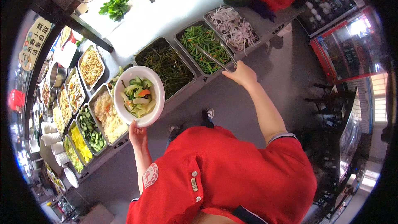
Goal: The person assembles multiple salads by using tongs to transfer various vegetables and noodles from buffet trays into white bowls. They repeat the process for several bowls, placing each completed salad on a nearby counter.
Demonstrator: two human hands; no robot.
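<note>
My left hand [138, 135] grips the rim of a white bowl [158, 99] from below, its fingers partly hidden under it. Mixed vegetables [140, 95], with green slices and a bit of orange, lie in the bowl. Out to the right, my right hand [241, 74] is closed around metal tongs [211, 59]. The tongs' tips reach into a metal tray of cut green beans [203, 43] with orange bits. Left of that tray is one of dark green strands [166, 64]; to its right, a tray of sliced onion [233, 27].
Trays of rice [112, 118], cucumber [92, 130], yellow pickles [79, 143] and noodles [91, 66] line the counter's left. Stacked white bowls [49, 132] stand at the far left. Leafy greens [115, 6] lie at the back. A red-framed glass cooler [348, 45] stands right.
</note>
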